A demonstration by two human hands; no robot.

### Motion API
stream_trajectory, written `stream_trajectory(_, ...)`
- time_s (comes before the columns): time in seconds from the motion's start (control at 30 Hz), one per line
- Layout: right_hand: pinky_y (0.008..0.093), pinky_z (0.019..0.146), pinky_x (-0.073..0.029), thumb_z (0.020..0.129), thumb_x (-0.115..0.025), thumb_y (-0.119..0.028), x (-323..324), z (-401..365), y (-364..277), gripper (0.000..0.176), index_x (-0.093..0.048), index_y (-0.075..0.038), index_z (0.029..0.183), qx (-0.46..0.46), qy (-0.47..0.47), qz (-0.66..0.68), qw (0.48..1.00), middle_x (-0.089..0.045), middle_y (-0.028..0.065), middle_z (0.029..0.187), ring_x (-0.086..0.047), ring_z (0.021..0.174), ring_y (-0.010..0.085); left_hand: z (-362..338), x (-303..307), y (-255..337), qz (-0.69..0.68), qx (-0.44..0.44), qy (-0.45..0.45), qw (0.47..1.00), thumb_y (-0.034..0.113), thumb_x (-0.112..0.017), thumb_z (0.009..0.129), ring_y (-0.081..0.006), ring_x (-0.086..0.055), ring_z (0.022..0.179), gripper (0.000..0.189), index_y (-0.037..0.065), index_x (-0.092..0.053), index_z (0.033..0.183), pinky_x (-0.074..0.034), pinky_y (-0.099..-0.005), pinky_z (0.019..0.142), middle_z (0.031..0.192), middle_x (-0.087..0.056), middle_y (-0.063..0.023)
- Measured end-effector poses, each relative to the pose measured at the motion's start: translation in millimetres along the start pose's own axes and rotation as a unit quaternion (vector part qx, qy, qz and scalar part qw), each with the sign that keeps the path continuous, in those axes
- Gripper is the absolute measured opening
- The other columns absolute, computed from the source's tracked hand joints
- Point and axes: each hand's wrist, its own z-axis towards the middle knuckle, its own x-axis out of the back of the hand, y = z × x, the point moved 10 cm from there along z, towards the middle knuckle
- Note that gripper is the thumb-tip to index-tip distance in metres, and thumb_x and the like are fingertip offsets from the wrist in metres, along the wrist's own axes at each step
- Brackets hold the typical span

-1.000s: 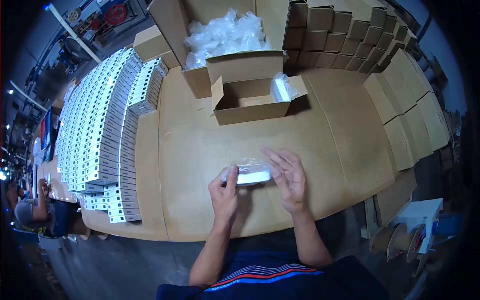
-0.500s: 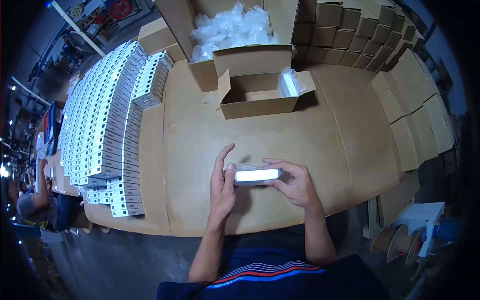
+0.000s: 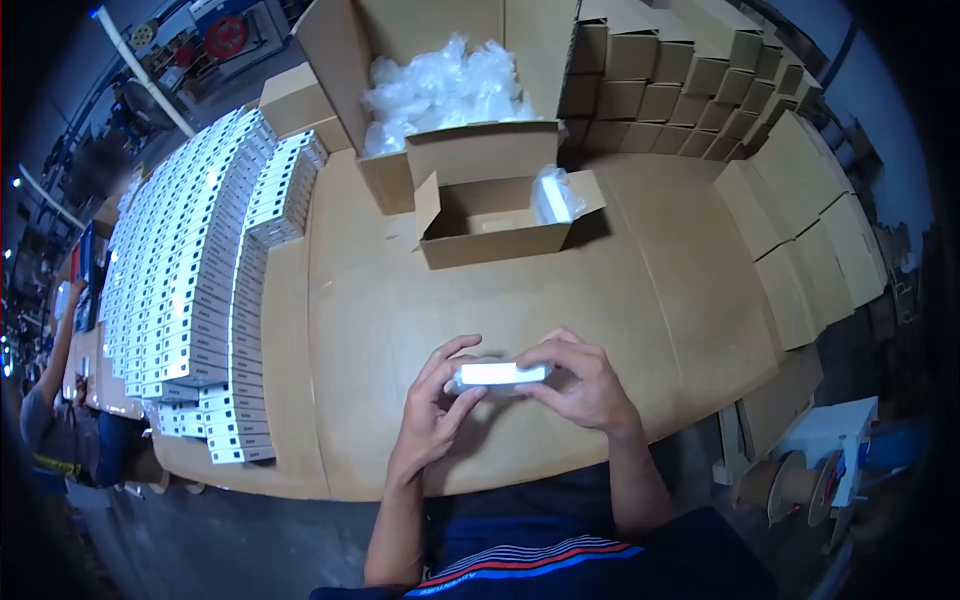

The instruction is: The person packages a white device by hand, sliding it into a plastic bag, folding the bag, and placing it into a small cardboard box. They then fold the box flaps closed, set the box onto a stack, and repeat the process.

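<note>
A small white box in clear plastic wrap is held above the near middle of the table. My left hand grips its left end, with the thumb at the lower edge and the fingers behind. On the right end, my right hand pinches it between thumb and fingers. Beyond the hands stands an open brown carton, its flaps up. One plastic-wrapped white item sits upright in the carton's right end.
Many white boxes are stacked at the left. A large carton of clear plastic bags stands behind. Brown cartons line the back right and right edge. A co-worker is at far left; spools stand lower right.
The view has shifted, so the table and cartons appear lower and further left. My left fingers have closed in around the wrapped box. The co-worker's arm now reaches out toward the blue item.
</note>
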Motion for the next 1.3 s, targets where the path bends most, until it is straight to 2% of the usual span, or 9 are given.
stream_trajectory(0.23,0.0355,0.066,-0.056,0.082,-0.080,-0.005,17.5,23.8,-22.1,0.025,-0.072,-0.002,0.105,0.046,-0.064,-0.111,0.991,-0.072,0.0126,0.094,-0.068,0.073,0.0266,23.9,-1.1,6.3,0.032,0.040,-0.023,0.998,0.003,-0.068,0.095,-0.0218,-0.055,0.129,0.040,0.002,-0.058,0.133,-0.052,-0.0301,0.099,0.145,-0.051,-0.0121)
stream_trajectory(0.27,0.0349,0.066,-0.056,0.082,-0.080,-0.004,26.7,30.2,-26.4,0.025,-0.072,-0.002,0.105,0.063,-0.041,-0.131,0.988,-0.071,0.0125,0.093,-0.068,0.073,0.0257,28.8,3.0,13.6,0.074,0.013,-0.001,0.997,0.007,-0.071,0.092,-0.0332,-0.050,0.137,0.061,0.008,-0.046,0.148,-0.048,-0.0385,0.108,0.151,-0.044,-0.0176)
stream_trajectory(0.4,0.0286,0.058,-0.058,0.082,-0.080,-0.002,73.8,55.3,-17.1,0.022,-0.069,0.000,0.101,0.038,0.129,-0.156,0.978,-0.069,0.0112,0.089,-0.069,0.071,0.0176,55.6,21.1,14.7,0.368,-0.067,0.031,0.927,0.012,-0.074,0.089,-0.0506,-0.033,0.143,0.085,0.014,-0.027,0.160,-0.033,-0.0554,0.119,0.161,-0.021,-0.0288)
stream_trajectory(0.57,0.0295,0.050,-0.061,0.085,-0.076,0.002,101.1,85.8,-2.6,0.022,-0.064,0.001,0.104,0.063,0.304,-0.161,0.937,-0.066,0.0132,0.097,-0.070,0.073,0.0199,84.5,27.9,3.9,0.500,-0.072,0.065,0.861,0.013,-0.074,0.089,-0.0544,-0.032,0.141,0.087,0.013,-0.025,0.161,-0.035,-0.0568,0.117,0.160,-0.021,-0.0307)
stream_trajectory(0.67,0.0280,0.055,-0.062,0.091,-0.070,0.005,94.6,102.0,5.1,0.018,-0.060,0.004,0.106,0.081,0.317,-0.189,0.926,-0.064,0.0129,0.099,-0.073,0.075,0.0178,96.1,28.0,-3.5,0.518,-0.083,0.079,0.848,0.015,-0.074,0.089,-0.0565,-0.036,0.136,0.086,0.010,-0.026,0.160,-0.036,-0.0574,0.116,0.159,-0.022,-0.0319)
stream_trajectory(0.8,0.0410,0.058,-0.061,0.087,-0.072,0.000,82.5,113.2,19.1,0.021,-0.061,0.003,0.105,0.080,0.304,-0.262,0.913,-0.065,0.0185,0.095,-0.069,0.080,0.0359,100.9,27.4,-14.4,0.526,-0.045,0.079,0.845,0.012,-0.074,0.088,-0.0531,-0.040,0.136,0.088,0.004,-0.024,0.159,-0.041,-0.0549,0.113,0.160,-0.021,-0.0325)
stream_trajectory(0.9,0.0443,0.059,-0.058,0.086,-0.073,0.000,80.1,117.9,37.4,0.021,-0.062,0.003,0.104,0.079,0.293,-0.304,0.903,-0.066,0.0197,0.091,-0.068,0.078,0.0383,100.0,25.5,-14.9,0.519,-0.024,0.075,0.851,0.013,-0.075,0.088,-0.0523,-0.040,0.136,0.089,0.003,-0.023,0.159,-0.043,-0.0542,0.111,0.159,-0.021,-0.0336)
stream_trajectory(1.0,0.0376,0.057,-0.060,0.085,-0.074,0.001,80.7,121.0,38.1,0.017,-0.060,0.004,0.094,0.052,0.285,-0.309,0.906,-0.066,0.0191,0.090,-0.070,0.074,0.0348,100.5,22.2,-16.4,0.538,-0.029,0.086,0.838,0.021,-0.076,0.088,-0.0527,-0.043,0.133,0.091,0.002,-0.023,0.160,-0.052,-0.0532,0.100,0.160,-0.021,-0.0327)
stream_trajectory(1.3,0.0486,0.066,-0.052,0.084,-0.076,-0.006,77.4,131.0,58.4,0.017,-0.064,0.002,0.094,0.024,0.262,-0.383,0.886,-0.066,0.0188,0.086,-0.067,0.076,0.0402,101.4,16.8,-10.3,0.538,-0.030,0.093,0.837,0.021,-0.075,0.090,-0.0513,-0.045,0.133,0.089,-0.003,-0.023,0.158,-0.051,-0.0514,0.101,0.156,-0.025,-0.0373)
